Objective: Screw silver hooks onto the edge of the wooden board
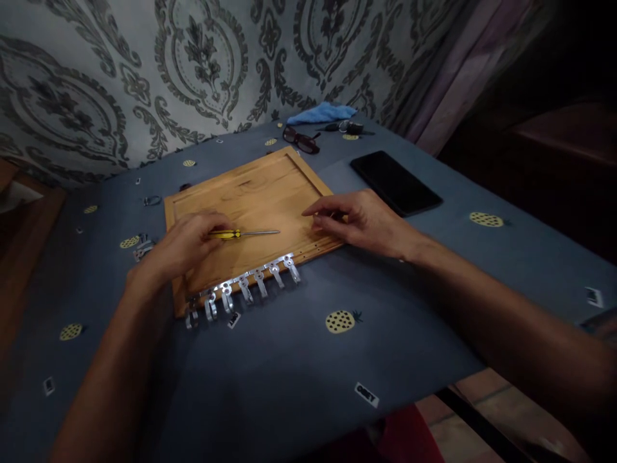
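My left hand (195, 238) is closed around the yellow handle of a screwdriver (234, 235), its metal shaft pointing right over a framed wooden board (250, 199). Along the board's near edge runs a row of metal hooks (243, 286), several of them hanging past the edge. To the right of the row, small dark holes show in the bare wood. Above the board's right end hovers my right hand (359, 222), thumb and index finger apart, with nothing visible between them.
A black tablet or phone (395, 182) lies right of the board. Behind it are dark-framed glasses (301, 139), keys (349, 128) and a blue cloth (322, 113). Small metal pieces (143, 247) and a ring-like item (152, 200) lie left. A patterned curtain (202, 58) hangs behind the table.
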A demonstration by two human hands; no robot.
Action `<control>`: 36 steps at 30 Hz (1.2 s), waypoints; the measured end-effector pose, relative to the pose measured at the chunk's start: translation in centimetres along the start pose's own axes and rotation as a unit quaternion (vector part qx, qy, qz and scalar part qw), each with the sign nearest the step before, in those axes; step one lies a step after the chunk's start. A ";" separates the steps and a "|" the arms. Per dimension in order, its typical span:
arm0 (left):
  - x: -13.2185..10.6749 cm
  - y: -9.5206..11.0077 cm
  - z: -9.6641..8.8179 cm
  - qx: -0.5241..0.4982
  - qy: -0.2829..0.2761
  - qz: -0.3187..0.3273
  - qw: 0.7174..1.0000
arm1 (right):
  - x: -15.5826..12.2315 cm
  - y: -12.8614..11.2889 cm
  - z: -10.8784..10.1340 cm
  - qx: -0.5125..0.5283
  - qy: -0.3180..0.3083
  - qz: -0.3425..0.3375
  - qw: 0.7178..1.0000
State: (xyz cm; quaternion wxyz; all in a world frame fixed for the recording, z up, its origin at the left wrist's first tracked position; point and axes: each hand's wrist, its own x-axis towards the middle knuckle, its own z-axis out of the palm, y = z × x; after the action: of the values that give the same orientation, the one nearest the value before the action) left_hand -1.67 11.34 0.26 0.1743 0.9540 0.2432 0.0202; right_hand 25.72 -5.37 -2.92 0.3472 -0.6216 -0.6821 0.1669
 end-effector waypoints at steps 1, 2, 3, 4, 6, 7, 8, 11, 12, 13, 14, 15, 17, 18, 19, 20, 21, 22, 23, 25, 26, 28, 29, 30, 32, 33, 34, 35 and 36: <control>0.0 -0.1 0.1 0.006 0.004 0.009 1.000 | 0.0 0.0 0.0 0.000 -0.002 -0.001 1.000; 0.0 -0.2 0.3 0.013 0.011 0.015 1.000 | 0.0 0.0 0.0 0.001 -0.003 -0.002 1.000; 0.0 -0.3 0.4 0.021 0.019 0.020 0.999 | 0.0 0.0 0.0 0.002 -0.006 -0.002 1.000; 0.1 -0.4 0.6 0.027 0.029 0.025 0.999 | 0.0 0.1 0.0 0.003 -0.009 -0.001 1.000; 0.2 -0.8 0.9 0.044 0.054 0.033 0.997 | 0.0 0.1 0.0 0.007 -0.013 0.004 1.000; 0.3 -1.0 1.1 0.052 0.065 0.034 0.996 | 0.0 0.1 0.0 0.008 -0.013 0.005 1.000; 0.4 -1.2 1.2 0.058 0.073 0.034 0.995 | 0.0 0.1 0.0 0.009 -0.012 0.004 1.000; 0.5 -1.5 1.4 0.068 0.076 0.029 0.994 | 0.0 0.0 0.0 0.004 -0.008 0.002 1.000; 0.5 -1.5 1.3 0.067 0.071 0.030 0.995 | 0.0 0.0 -0.1 0.001 -0.007 0.004 1.000; 0.5 -1.5 1.3 0.065 0.066 0.032 0.995 | -0.1 0.0 -0.1 -0.003 -0.008 0.009 1.000; 0.5 -1.5 1.2 0.064 0.062 0.035 0.995 | -0.1 0.0 -0.1 -0.006 -0.009 0.012 1.000; 0.5 -1.5 1.1 0.063 0.059 0.039 0.996 | -0.1 0.0 -0.1 -0.010 -0.009 0.014 1.000; 0.4 -1.6 1.0 0.059 0.063 0.047 0.995 | -0.1 0.0 0.0 -0.016 -0.005 0.012 1.000; 0.3 -1.7 0.9 0.055 0.071 0.050 0.995 | -0.1 0.0 0.0 -0.017 -0.002 0.010 1.000; 0.2 -1.8 0.7 0.052 0.084 0.051 0.994 | -0.1 0.0 0.0 -0.018 0.002 0.008 1.000; 0.1 -1.9 0.6 0.049 0.099 0.051 0.993 | -0.1 -0.1 0.0 -0.018 0.005 0.007 1.000; 0.0 -2.1 0.3 0.047 0.116 0.048 0.991 | -0.1 -0.2 -0.1 -0.017 0.009 0.009 1.000; -0.2 -2.3 0.0 0.045 0.134 0.041 0.989 | -0.1 -0.4 -0.1 -0.016 0.014 0.013 1.000; -0.5 -2.6 -0.5 0.041 0.151 0.028 0.987 | 0.0 -0.5 -0.3 -0.013 0.016 0.021 1.000; -1.2 -3.5 -1.7 0.014 0.196 -0.018 0.980 | 0.1 -0.5 -0.6 -0.004 0.030 0.047 0.998; -1.8 -4.2 -2.4 -0.009 0.227 -0.050 0.973 | 0.1 -0.4 -0.8 0.002 0.032 0.057 0.998; -3.1 -6.0 -3.9 -0.039 0.293 -0.108 0.949 | 0.3 0.0 -0.9 0.006 0.063 0.064 0.996; -3.9 -7.2 -4.6 -0.033 0.318 -0.127 0.939 | 0.4 0.2 -0.9 0.009 0.073 0.066 0.995; -4.7 -8.4 -5.2 -0.030 0.342 -0.149 0.927 | 0.4 0.5 -0.9 0.009 0.092 0.071 0.993; -6.1 -11.0 -5.6 -0.033 0.382 -0.196 0.902 | 0.6 0.8 -0.8 0.008 0.101 0.077 0.992; -6.6 -12.3 -5.5 -0.040 0.393 -0.217 0.893 | 0.6 1.0 -0.7 0.006 0.106 0.079 0.991; -7.0 -13.4 -5.2 -0.049 0.398 -0.235 0.886 | 0.7 1.0 -0.6 0.002 0.106 0.080 0.991; -7.2 -14.5 -4.7 -0.059 0.398 -0.249 0.881 | 0.7 1.1 -0.5 -0.001 0.101 0.081 0.992; -7.4 -15.5 -4.1 -0.069 0.396 -0.261 0.878 | 0.7 1.1 -0.4 -0.005 0.095 0.082 0.992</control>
State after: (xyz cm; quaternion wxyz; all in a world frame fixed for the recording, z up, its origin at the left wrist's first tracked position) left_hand -15.75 21.91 -0.83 0.1277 0.7537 0.5302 0.3668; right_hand 26.83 -4.61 -3.16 0.3926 -0.6902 -0.5934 0.1320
